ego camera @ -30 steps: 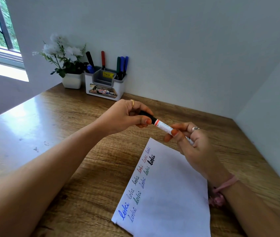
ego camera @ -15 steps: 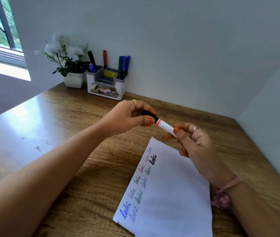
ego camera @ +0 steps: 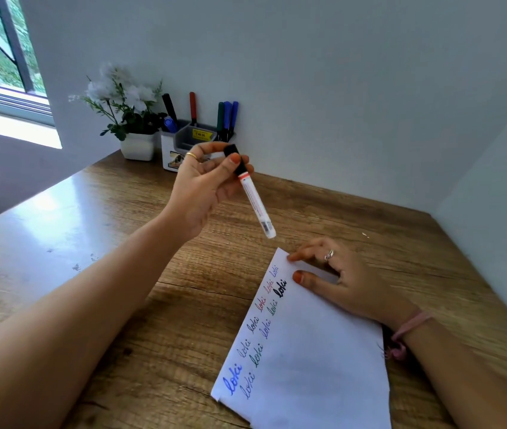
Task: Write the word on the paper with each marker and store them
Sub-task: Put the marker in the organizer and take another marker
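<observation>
My left hand (ego camera: 202, 184) is raised above the desk and grips a white marker (ego camera: 255, 202) by its black cap, the barrel hanging down toward the paper. A white sheet of paper (ego camera: 314, 360) lies on the wooden desk (ego camera: 91, 243), with "loki" written on it several times in blue, green, red and black. My right hand (ego camera: 341, 280) rests flat on the paper's top corner, fingers spread, holding nothing. A white and grey organizer (ego camera: 188, 144) at the back wall holds several markers, partly hidden behind my left hand.
A small white pot with white flowers (ego camera: 128, 119) stands left of the organizer. A window is at the far left. White walls close the desk at the back and on the right.
My right hand let go of the marker and dropped onto the paper's corner. My left hand lifted the capped marker up and toward the organizer.
</observation>
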`<state>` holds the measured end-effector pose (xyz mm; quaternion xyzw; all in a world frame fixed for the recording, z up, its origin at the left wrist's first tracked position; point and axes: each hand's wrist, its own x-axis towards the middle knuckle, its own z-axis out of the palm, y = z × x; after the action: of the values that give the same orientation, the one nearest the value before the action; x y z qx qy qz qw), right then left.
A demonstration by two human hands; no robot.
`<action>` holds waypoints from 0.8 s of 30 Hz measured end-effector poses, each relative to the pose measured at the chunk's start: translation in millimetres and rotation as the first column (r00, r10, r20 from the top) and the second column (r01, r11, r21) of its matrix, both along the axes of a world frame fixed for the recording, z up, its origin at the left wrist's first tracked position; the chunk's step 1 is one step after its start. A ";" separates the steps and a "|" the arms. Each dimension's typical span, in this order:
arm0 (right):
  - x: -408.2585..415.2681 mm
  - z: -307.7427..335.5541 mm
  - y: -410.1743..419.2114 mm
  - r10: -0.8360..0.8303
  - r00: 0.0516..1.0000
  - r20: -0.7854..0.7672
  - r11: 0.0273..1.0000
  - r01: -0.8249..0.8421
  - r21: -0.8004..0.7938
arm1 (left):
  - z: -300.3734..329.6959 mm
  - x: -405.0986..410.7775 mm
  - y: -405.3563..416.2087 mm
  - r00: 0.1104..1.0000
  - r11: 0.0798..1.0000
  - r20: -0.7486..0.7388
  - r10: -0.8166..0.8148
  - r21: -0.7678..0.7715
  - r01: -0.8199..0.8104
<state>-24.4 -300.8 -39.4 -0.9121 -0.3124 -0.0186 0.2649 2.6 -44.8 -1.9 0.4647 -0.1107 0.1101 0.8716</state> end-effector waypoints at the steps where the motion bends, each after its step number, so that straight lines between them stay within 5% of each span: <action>1: 0.9 -1.9 -0.4 0.009 1.000 0.000 1.000 -0.009 -0.025 | -0.3 0.9 1.0 1.000 1.000 -0.005 0.015 -0.017 -0.015; 13: 2.5 -4.4 -1.3 0.004 1.000 -0.012 0.998 -0.005 -0.068 | 0.6 8.3 12.3 0.973 0.973 0.016 0.230 0.016 -0.230; 24: 1.4 -3.2 -1.0 0.014 1.000 0.006 0.994 -0.014 -0.106 | 64.7 54.3 52.1 0.750 0.765 0.250 0.612 0.055 -0.642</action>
<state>-22.9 -301.8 -42.6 -0.9226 -0.3201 -0.0031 0.2151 57.0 7.3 62.7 0.5185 -0.0499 0.4387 0.7323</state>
